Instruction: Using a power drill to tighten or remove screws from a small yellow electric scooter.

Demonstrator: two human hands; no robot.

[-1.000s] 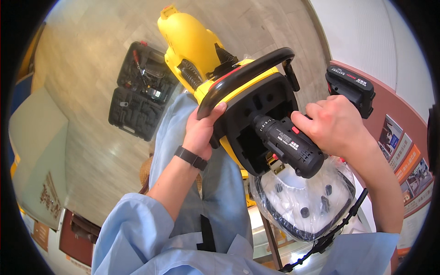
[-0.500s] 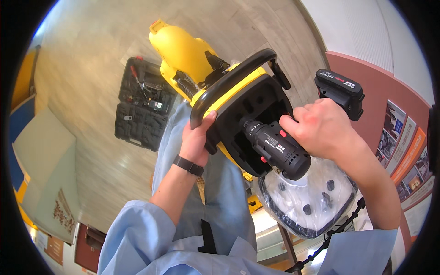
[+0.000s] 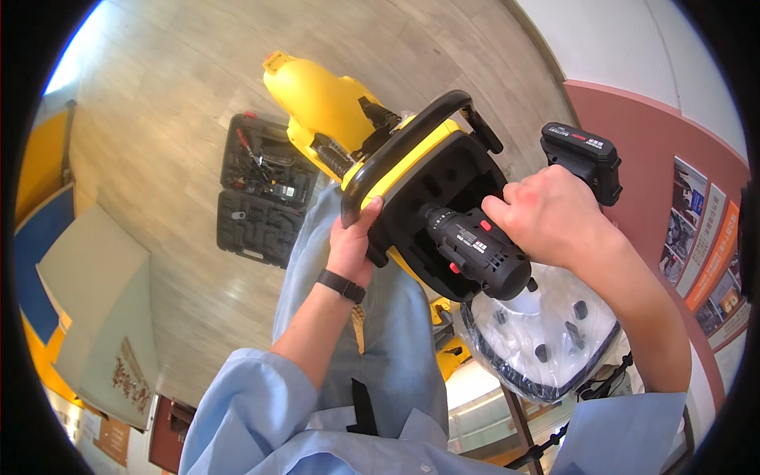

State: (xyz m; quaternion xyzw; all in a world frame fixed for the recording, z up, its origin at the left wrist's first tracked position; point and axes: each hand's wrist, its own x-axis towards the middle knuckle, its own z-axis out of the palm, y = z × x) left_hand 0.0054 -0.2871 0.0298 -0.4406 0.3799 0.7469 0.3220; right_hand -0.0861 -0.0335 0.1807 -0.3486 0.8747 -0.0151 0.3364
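My right hand (image 3: 546, 218) grips a black cordless drill (image 3: 479, 252) with red buttons and a battery pack (image 3: 582, 158) at the base of its handle. The drill's nose points into the dark recess of a large yellow and black machine (image 3: 412, 178). My left hand (image 3: 355, 241) holds the lower end of the machine's curved black handle bar (image 3: 400, 154), a dark band on that wrist. The machine's yellow front part (image 3: 321, 103) reaches away over the floor. Light blue sleeves and trousers fill the lower view.
An open black tool case (image 3: 261, 190) lies on the wooden floor to the left. A white round part in clear plastic wrap (image 3: 546, 336) sits under my right arm. A red-brown wall with posters (image 3: 701, 237) is on the right, beige and blue panels (image 3: 87, 293) at the left.
The machine and drill have shifted slightly up and left in view as the camera moved. Both hands keep the same grips.
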